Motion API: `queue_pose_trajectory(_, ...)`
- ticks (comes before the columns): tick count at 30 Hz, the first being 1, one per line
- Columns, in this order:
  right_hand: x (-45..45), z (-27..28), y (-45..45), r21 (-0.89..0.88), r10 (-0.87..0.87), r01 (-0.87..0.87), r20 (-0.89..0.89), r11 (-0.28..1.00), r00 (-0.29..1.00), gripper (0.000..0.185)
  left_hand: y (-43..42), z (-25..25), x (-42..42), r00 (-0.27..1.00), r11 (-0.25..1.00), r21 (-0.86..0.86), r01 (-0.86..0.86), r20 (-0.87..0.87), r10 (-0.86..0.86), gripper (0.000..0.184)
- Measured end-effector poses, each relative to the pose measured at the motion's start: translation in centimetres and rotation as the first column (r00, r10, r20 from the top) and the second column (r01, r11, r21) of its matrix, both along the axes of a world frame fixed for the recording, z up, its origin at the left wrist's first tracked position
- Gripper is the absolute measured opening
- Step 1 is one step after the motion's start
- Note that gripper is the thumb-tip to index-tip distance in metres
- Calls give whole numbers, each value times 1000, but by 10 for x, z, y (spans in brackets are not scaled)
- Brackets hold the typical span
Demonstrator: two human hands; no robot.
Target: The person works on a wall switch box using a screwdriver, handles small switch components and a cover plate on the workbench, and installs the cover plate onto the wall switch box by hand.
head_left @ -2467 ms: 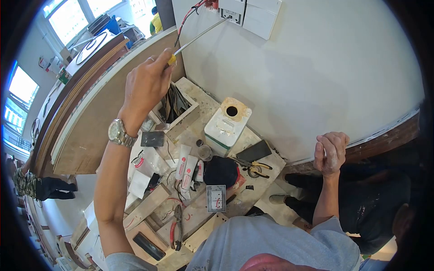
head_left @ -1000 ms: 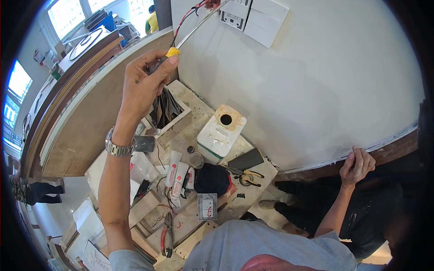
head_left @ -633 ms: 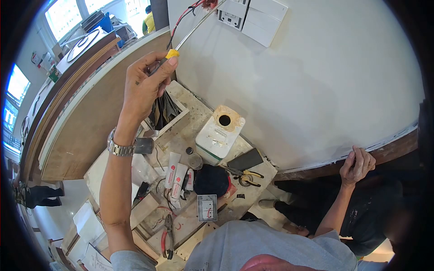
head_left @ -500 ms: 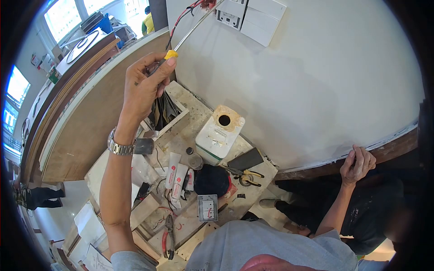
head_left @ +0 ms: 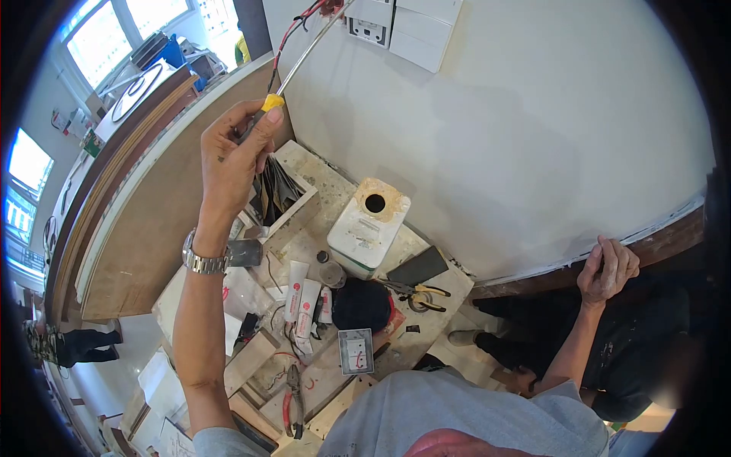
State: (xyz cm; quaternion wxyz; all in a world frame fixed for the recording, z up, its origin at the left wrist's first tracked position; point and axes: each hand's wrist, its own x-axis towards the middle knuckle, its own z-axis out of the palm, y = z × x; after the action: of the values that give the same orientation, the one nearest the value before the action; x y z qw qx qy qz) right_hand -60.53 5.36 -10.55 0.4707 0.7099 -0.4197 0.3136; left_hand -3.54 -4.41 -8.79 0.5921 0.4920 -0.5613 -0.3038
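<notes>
My left hand [head_left: 237, 156], with a metal watch [head_left: 204, 253] on the wrist, is closed around the grip of a screwdriver [head_left: 311, 55]. Yellow shows at the front of its grip, and the long shaft slants up toward the wall. The tip is at or beyond the top edge, so its contact is hidden. Red and black wires [head_left: 288, 36] hang close beside the shaft. White switch plates [head_left: 371, 29] are on the wall to its right. My right hand [head_left: 609, 270] rests, fingers extended, on the brown ledge [head_left: 661, 247] at the wall's lower edge.
Below my arms, a worktable holds a white canister [head_left: 371, 228], pliers [head_left: 292, 402], yellow-handled pliers [head_left: 417, 292], white tubes [head_left: 297, 292], a dark cap [head_left: 361, 305] and a grey box [head_left: 355, 352]. A curved panel [head_left: 167, 198] stands left. A person in dark clothing [head_left: 636, 343] is at lower right.
The view has shifted slightly, so the wall plates and my left hand appear a little further left. The screwdriver stays in my left hand; my right hand remains on the ledge.
</notes>
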Motion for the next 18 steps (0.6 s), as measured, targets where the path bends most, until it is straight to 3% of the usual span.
queue_pose_trajectory(18,1,1,1,10,-25,26,-6,1000,1000,19,-1,-3,-4,998,1000,-13,4,-63,-5,36)
